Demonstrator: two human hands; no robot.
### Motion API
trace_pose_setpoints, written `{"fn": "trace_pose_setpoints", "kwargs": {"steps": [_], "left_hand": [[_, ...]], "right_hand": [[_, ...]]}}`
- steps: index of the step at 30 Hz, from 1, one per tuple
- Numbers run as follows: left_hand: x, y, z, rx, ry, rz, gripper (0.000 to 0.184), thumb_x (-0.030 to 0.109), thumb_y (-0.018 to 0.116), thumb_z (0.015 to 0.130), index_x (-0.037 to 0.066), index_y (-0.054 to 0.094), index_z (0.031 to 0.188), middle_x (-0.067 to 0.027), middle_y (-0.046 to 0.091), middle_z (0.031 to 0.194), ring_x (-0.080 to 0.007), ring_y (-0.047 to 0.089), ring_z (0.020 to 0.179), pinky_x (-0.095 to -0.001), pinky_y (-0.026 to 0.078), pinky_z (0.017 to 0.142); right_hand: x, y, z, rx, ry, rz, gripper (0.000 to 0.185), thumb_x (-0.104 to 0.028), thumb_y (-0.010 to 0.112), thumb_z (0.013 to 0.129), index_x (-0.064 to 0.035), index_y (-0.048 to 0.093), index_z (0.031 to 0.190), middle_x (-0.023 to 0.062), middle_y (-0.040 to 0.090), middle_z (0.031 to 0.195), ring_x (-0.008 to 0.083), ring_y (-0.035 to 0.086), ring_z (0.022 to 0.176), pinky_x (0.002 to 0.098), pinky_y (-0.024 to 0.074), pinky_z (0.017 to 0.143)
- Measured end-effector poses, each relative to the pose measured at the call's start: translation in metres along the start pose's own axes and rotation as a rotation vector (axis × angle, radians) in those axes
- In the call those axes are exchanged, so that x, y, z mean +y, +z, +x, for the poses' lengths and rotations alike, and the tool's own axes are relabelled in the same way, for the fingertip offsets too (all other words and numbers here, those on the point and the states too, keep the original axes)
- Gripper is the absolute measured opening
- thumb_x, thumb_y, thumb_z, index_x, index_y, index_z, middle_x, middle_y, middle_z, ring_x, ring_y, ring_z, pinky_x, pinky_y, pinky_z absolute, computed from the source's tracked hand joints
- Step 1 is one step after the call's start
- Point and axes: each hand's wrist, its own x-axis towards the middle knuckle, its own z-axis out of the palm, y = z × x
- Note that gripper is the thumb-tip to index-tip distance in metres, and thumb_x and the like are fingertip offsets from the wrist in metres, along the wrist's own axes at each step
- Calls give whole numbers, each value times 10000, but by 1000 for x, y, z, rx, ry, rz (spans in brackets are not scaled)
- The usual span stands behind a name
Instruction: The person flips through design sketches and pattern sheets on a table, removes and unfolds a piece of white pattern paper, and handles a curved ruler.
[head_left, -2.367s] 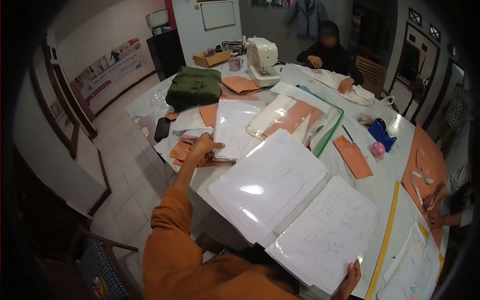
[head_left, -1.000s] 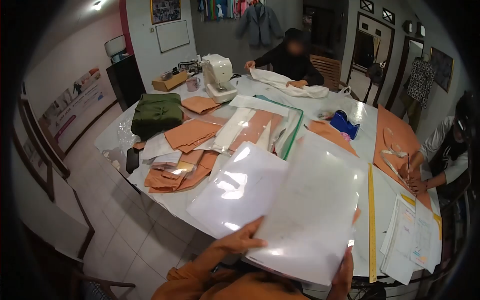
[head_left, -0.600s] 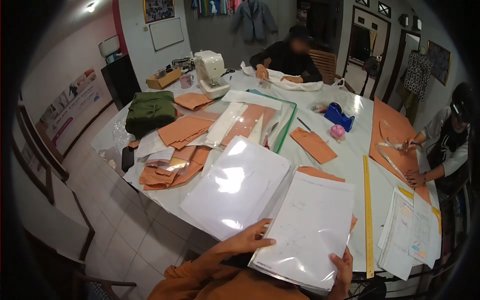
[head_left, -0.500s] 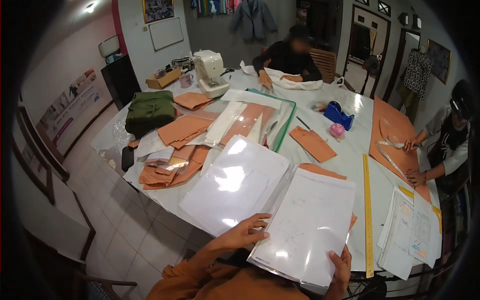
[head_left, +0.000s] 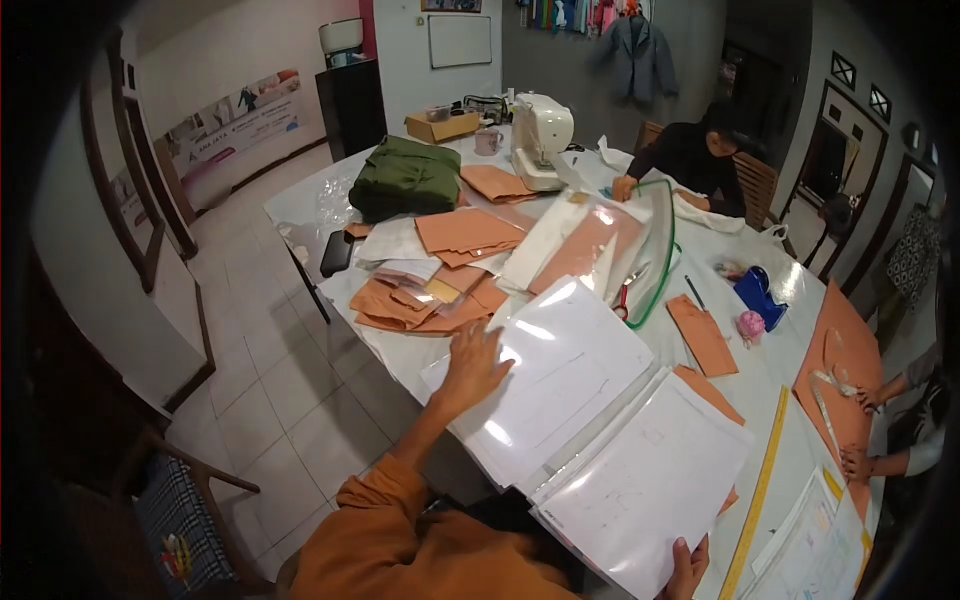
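Observation:
A clear-sleeve document folder (head_left: 650,480) lies opened out at the table's near edge, with white sheets showing faint pencil lines in its sleeves. Over the outer edge of its left page (head_left: 555,375), my left hand (head_left: 475,368) has its fingers spread, holding nothing; whether it touches the plastic I cannot tell. My right hand (head_left: 687,570) grips the lower right corner of the folder, thumb on top and fingers underneath. Folded orange cloth pieces (head_left: 465,238) and paper lie just beyond my left hand. More orange cloth (head_left: 708,392) shows from under the right page.
A yellow ruler (head_left: 758,490) lies right of the folder. Farther back are a green-edged plastic case (head_left: 672,225), green cloth (head_left: 405,178), a sewing machine (head_left: 542,135) and a blue tape dispenser (head_left: 760,298). One person sits opposite; another's hands (head_left: 860,430) rest on orange cloth at right.
My left hand has left the folder's middle and moved to the outer side of the left page. My right hand keeps its hold on the corner. The view has swung left.

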Motion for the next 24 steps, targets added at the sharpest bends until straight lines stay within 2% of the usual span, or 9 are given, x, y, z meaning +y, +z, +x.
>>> {"fn": "trace_pose_setpoints", "kwargs": {"steps": [2, 7, 8, 10, 12, 16, 20, 23, 24], "left_hand": [[-17, 7, 1, -26, -77, 22, 775, 425, 663, 832, -64, 369, 1356, -278, 369, 1368, -429, 353, 1246, -515, 274, 1039], [-10, -2, 4, -208, -71, 90, 803, 536, 584, 855, -18, 357, 1389, -296, 338, 1400, -464, 268, 1308, -593, 213, 1041], [-11, 2, -1, -202, -43, 121, 782, 535, 576, 858, -10, 374, 1382, -304, 334, 1398, -476, 259, 1313, -614, 204, 1036], [-9, 4, -7, -228, -30, 118, 734, 547, 510, 892, 24, 383, 1392, -325, 258, 1448, -503, 189, 1353, -659, 148, 1047], [-15, 15, -16, -151, 42, 128, 683, 468, 552, 897, 12, 391, 1379, -327, 293, 1428, -507, 238, 1332, -648, 167, 1049], [-37, 30, -21, -40, 126, 82, 569, 267, 617, 890, -27, 428, 1340, -310, 371, 1375, -445, 303, 1313, -545, 211, 1082], [-22, 27, -5, -128, 63, 146, 549, 297, 510, 956, -33, 392, 1379, -250, 260, 1489, -410, 246, 1367, -502, 178, 1113], [-3, 8, -16, -69, 215, 328, 607, 436, 345, 1002, -60, 433, 1340, -260, 388, 1413, -444, 378, 1277, -474, 300, 1069], [-14, 16, -15, -74, 225, 286, 603, 430, 454, 964, -40, 439, 1341, -280, 386, 1402, -506, 358, 1258, -547, 312, 1028]], "right_hand": [[0, 0, 0, -15, -9, 17, 541, -38, 585, 881, 72, 383, 1371, 166, 514, 1305, 254, 508, 1135, 352, 407, 966], [-4, 4, -1, -22, 9, 5, 533, -58, 586, 888, 72, 391, 1367, 162, 528, 1291, 245, 498, 1144, 337, 393, 979], [-5, 12, -5, 149, 29, -48, 428, -41, 574, 880, 76, 473, 1279, 174, 578, 1196, 245, 513, 1118, 363, 413, 968], [3, 11, 1, 38, -80, 69, 480, -16, 566, 846, 71, 444, 1302, 163, 583, 1178, 227, 555, 1059, 333, 436, 936], [12, 15, 3, 84, -87, 236, 520, 27, 578, 841, 34, 410, 1334, 144, 575, 1170, 220, 597, 997, 319, 488, 872], [18, 17, 11, 79, -67, -66, 362, -102, 628, 887, 15, 519, 1211, 65, 619, 1018, 124, 566, 923, 279, 491, 785], [24, 2, 14, 85, -231, -154, 619, -127, 609, 902, -5, 270, 1405, 131, 553, 1169, 166, 585, 912, 314, 506, 784], [-14, -23, -7, 225, -275, -195, 826, -67, 570, 904, -75, -27, 1474, 172, 491, 1236, 183, 616, 873, 272, 548, 711], [-26, -35, -12, 425, -449, -343, 856, -43, 548, 895, -93, -76, 1479, 188, 476, 1256, 198, 635, 851, 263, 562, 651]]}}
